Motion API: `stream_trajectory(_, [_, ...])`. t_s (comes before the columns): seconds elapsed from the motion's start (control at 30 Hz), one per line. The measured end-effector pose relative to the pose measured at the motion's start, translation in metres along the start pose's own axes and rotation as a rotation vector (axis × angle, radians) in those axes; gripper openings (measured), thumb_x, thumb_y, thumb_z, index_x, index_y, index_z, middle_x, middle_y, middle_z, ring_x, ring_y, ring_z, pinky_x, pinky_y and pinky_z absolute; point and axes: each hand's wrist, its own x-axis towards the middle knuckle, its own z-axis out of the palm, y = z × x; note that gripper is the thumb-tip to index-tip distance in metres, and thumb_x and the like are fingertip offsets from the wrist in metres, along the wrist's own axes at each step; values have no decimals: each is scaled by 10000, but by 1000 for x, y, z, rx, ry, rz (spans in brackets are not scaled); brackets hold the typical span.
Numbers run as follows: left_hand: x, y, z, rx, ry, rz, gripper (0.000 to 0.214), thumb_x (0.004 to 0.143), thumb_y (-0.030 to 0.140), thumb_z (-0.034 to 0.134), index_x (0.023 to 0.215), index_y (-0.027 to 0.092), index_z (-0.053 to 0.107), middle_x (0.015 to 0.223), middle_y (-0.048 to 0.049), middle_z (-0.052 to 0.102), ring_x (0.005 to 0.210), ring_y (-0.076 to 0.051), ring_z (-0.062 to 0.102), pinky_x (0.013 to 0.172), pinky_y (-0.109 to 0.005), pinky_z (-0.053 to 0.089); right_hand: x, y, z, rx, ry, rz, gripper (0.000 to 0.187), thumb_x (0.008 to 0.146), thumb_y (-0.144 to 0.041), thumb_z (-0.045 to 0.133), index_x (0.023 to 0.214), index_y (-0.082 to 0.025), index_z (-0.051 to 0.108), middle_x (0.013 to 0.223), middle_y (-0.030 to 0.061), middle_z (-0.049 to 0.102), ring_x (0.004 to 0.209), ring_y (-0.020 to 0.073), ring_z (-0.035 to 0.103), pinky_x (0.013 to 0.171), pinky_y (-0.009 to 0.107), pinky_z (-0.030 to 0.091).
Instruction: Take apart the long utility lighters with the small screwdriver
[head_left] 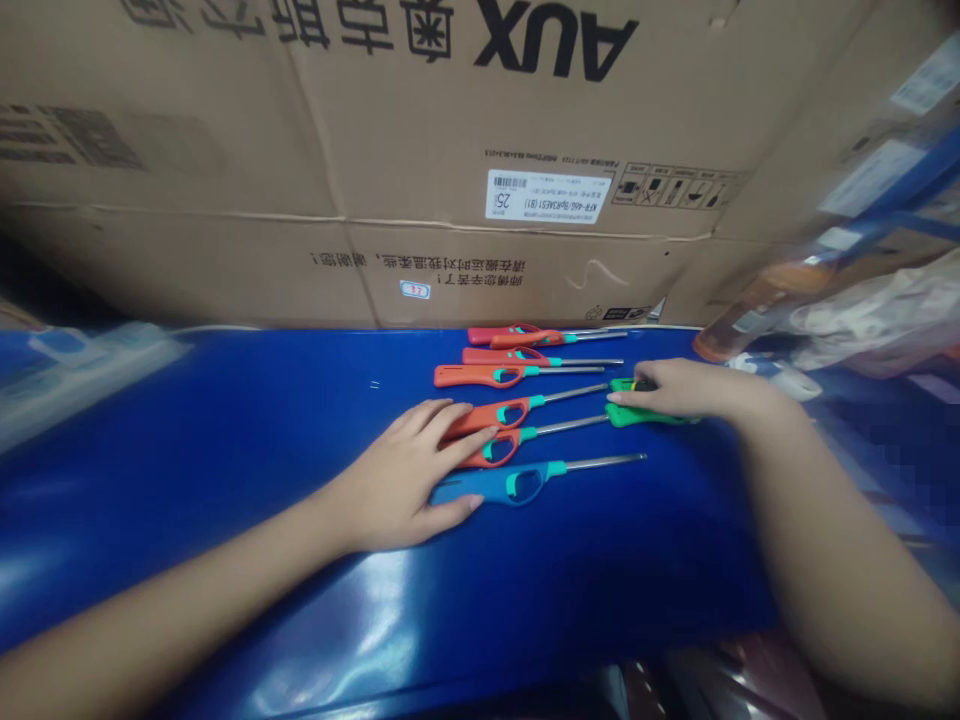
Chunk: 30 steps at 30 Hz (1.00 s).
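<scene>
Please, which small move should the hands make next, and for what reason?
Probably the right hand should slide the green items slightly away from the left hand: they lie very near the metal tips of two orange lighters under that hand, so moving those lighters might bump them.

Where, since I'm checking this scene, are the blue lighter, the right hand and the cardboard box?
Blue lighter (493,484): head view, on its handle.
Right hand (681,386): head view, on its back.
Cardboard box (420,170): head view, on its printed side.
</scene>
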Motion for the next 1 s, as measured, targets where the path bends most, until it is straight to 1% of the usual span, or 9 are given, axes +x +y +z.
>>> stream_trajectory(0.07, [-1, -2, -2, 8, -14, 6, 663, 953, 563, 521, 1538, 270, 416, 1514, -177, 426, 1391, -411, 389, 1104, -626, 389, 3, 9, 1, 73, -73, 4, 574, 808, -758, 532, 887, -190, 548, 901, 102, 683, 657, 197, 623, 542, 301, 442])
stream_trajectory(0.27, [-6, -9, -12, -16, -92, 2, 640, 977, 527, 499, 1565, 318, 357, 1517, -149, 394, 1380, -383, 399, 1107, -590, 412, 7, 16, 4, 242, -78, 26, 694, 641, -819, 661, 938, -218, 485, 833, 41, 620, 610, 163, 569, 486, 282, 433])
stream_trajectory(0.4, [-8, -7, -9, -30, -108, -39, 647, 984, 532, 487, 1573, 307, 338, 1504, -162, 367, 1391, -379, 375, 1092, -569, 444, 10, 20, 4, 264, -59, 47, 679, 642, -825, 652, 903, -227, 464, 739, 7, 577, 586, 166, 559, 494, 292, 438])
stream_trajectory(0.53, [-7, -6, -3, -71, -65, -33, 657, 978, 518, 510, 1573, 298, 337, 1488, -168, 360, 1397, -391, 358, 1099, -585, 435, 11, 25, 2, 206, -22, 24, 615, 691, -796, 625, 866, -227, 471, 747, 23, 606, 603, 180, 571, 525, 300, 425])
stream_trajectory(0.63, [-4, -5, 1, -111, -35, -9, 646, 969, 498, 536, 1556, 284, 372, 1489, -168, 359, 1399, -396, 351, 1115, -602, 411, 7, 20, -4, 128, 134, -46, 483, 766, -681, 623, 844, -220, 503, 824, 62, 657, 685, 205, 602, 590, 307, 424])
stream_trajectory(0.73, [0, 0, 4, -151, -19, 5, 682, 945, 466, 574, 1560, 272, 352, 1539, -164, 320, 1425, -399, 312, 1143, -614, 370, -4, 2, -9, 199, 422, -158, 330, 830, -540, 612, 845, -220, 534, 835, 56, 667, 721, 206, 610, 628, 304, 419])
stream_trajectory(0.8, [4, 4, 6, -181, -13, 2, 773, 902, 450, 627, 1577, 257, 302, 1564, -162, 300, 1435, -397, 295, 1159, -610, 349, -14, -18, -10, 415, 557, -272, 286, 876, -511, 584, 855, -226, 564, 731, 12, 635, 634, 172, 589, 589, 284, 411])
stream_trajectory(0.9, [10, 10, 9, -222, -1, -8, 882, 842, 438, 683, 1588, 239, 255, 1570, -157, 313, 1433, -390, 301, 1174, -601, 329, -30, -58, -7, 915, 516, -417, 394, 900, -611, 556, 807, -229, 538, 506, -59, 513, 408, 125, 487, 439, 253, 356])
stream_trajectory(1.0, [16, 14, 11, -251, 17, -16, 871, 832, 460, 690, 1565, 214, 289, 1549, -166, 347, 1422, -390, 325, 1172, -606, 327, -42, -99, -2, 1099, 594, -570, 431, 907, -604, 580, 770, -196, 603, 523, -59, 528, 403, 82, 447, 417, 225, 353])
